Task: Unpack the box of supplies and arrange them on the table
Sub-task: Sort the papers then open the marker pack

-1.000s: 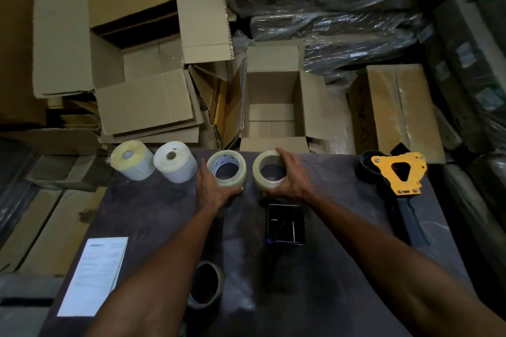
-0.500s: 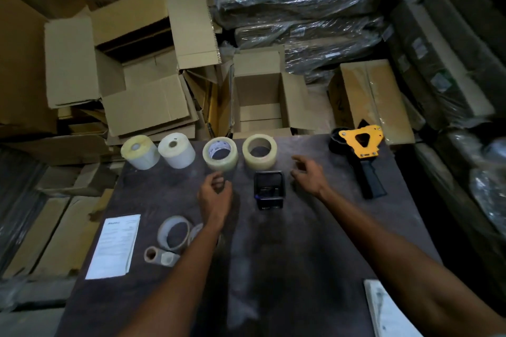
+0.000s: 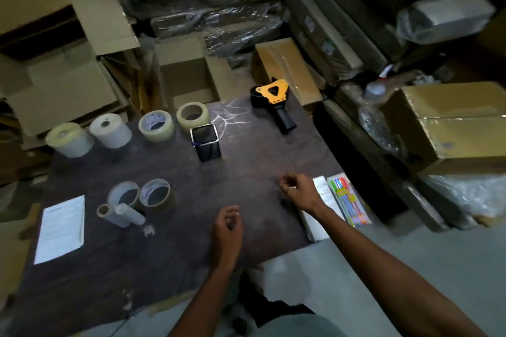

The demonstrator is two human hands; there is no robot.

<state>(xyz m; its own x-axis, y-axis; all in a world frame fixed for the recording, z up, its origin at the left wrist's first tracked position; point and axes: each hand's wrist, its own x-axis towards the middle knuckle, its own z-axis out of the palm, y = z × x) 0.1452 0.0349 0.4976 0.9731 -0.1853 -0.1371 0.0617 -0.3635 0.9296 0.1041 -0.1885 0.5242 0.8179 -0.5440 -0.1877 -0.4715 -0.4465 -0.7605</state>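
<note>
On the dark table a back row holds two white label rolls, a clear tape roll and a tan tape roll. A black mesh pen holder stands in front of the tan roll. The yellow and black tape dispenser lies at the back right. Two more tape rolls and small cores lie at the left. My left hand hovers over the table's middle, fingers loosely curled, empty. My right hand hangs loosely curled beside a white box and a pack of coloured pens.
A white paper sheet lies at the table's left edge. An open empty carton stands behind the table among flattened cartons. A taped brown box and wrapped bundles crowd the right side. Grey floor shows at the near right.
Both hands let go of the two tape rolls in the back row and drew back towards me. The view swung right, bringing the white box and pen pack into sight.
</note>
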